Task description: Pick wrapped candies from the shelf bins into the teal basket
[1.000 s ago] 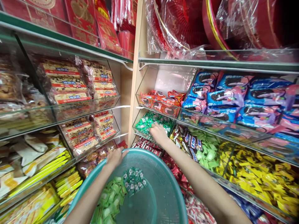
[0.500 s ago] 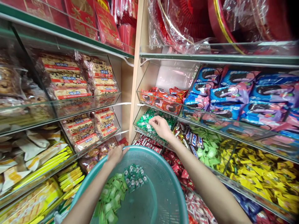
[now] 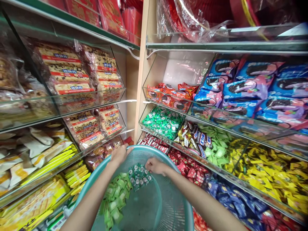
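A teal plastic basket stands in front of me, and my left hand is closed on its far left rim. Inside, my right hand is held with its fingers curled together, just beside a small heap of dark green wrapped candies. Whether it has candy in its fingers is hidden. Light green packets lie to the left of that heap in the basket. Similar green wrapped candies fill a clear shelf bin beyond the basket.
Glass-fronted shelves meet at a wooden corner post. Red-wrapped biscuits, chocolate bars, yellow candies and blue-wrapped snacks sit to the right. Packaged cakes stand at left. Glass shelf edges run close to the basket.
My right hand has moved from the bin of green candies down and towards me into the basket. My left hand stays on the rim. The view has tilted slightly.
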Available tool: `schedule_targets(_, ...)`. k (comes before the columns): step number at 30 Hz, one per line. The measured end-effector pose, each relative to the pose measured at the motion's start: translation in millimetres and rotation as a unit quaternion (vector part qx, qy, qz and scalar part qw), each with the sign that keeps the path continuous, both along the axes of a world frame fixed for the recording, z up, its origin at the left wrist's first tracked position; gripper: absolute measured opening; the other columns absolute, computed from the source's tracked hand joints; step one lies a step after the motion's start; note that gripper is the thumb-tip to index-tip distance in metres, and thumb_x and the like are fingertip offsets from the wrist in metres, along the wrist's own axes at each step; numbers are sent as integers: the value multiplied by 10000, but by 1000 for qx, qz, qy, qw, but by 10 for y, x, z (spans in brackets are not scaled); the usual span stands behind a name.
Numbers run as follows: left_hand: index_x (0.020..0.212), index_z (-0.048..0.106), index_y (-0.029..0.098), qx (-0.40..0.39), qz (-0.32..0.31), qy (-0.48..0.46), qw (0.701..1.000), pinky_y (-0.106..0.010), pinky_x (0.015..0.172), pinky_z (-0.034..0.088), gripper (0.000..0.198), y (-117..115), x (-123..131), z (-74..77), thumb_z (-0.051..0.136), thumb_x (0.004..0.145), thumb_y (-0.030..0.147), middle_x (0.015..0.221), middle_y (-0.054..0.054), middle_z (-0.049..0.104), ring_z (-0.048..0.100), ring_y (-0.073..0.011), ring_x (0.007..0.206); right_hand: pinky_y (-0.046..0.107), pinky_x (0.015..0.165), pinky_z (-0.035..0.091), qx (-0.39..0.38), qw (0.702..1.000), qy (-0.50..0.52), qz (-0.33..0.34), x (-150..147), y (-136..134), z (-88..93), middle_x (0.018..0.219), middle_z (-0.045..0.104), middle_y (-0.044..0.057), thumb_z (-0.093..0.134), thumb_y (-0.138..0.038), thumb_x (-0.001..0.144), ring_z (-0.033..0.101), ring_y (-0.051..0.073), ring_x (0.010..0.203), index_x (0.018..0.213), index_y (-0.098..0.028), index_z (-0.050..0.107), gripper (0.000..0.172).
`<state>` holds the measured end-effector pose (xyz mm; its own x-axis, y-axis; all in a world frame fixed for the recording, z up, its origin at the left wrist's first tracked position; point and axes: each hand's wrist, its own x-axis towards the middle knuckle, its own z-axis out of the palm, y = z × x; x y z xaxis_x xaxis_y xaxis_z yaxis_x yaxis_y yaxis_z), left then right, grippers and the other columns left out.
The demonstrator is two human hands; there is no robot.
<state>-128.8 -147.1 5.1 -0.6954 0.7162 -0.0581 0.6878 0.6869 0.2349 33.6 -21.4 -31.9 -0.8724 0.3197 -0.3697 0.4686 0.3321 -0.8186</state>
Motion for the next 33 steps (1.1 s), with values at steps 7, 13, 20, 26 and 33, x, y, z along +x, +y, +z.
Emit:
schedule_targets(7, 1093, 578, 224, 4, -4, 4, 1000, -374, 788, 455, 569, 31, -9, -42, 208, 864, 590, 1031, -132, 675, 619, -283, 974, 187, 452, 339, 25, 997, -68, 10, 43, -54, -119, 428, 455, -53, 487, -26, 640, 432, 79, 435, 439, -166, 466, 245)
schedule_targets(13, 1079, 582, 220, 5, -8, 2, 1000, -368, 782, 451, 567, 31, -13, -44, 208, 865, 588, 1024, -139, 676, 620, -282, 966, 204, 455, 316, 104, 992, -74, -14, 50, -71, -109, 419, 454, -43, 527, -45, 658, 418, 85, 440, 424, -164, 473, 268)
schedule_targets(20, 1094, 582, 233, 6, 3, 4, 1000, -350, 788, 447, 537, 37, -18, -8, 234, 869, 575, 1007, -128, 680, 626, -264, 955, 218, 533, 322, 257, 966, -39, -17, 4, -101, 138, 557, 576, -5, 546, -63, 673, 516, 124, 596, 535, -168, 569, 175)
schedule_targets(26, 1101, 577, 233, 5, 1, 2, 1000, -365, 791, 451, 536, 59, -34, -14, 253, 860, 586, 1020, -131, 679, 623, -280, 970, 192, 580, 350, 359, 929, 82, 42, -83, 74, 1026, 644, 640, -1, 502, -159, 786, 562, 107, 631, 679, -172, 635, 170)
schedule_targets(33, 1130, 566, 236, 5, 7, -6, 1000, -348, 801, 443, 533, 71, -23, -8, 240, 870, 569, 1047, -129, 673, 618, -266, 990, 228, 677, 378, 575, 817, 42, -6, -191, 591, 1699, 924, 662, 63, 469, -145, 822, 587, 167, 876, 878, -190, 651, 196)
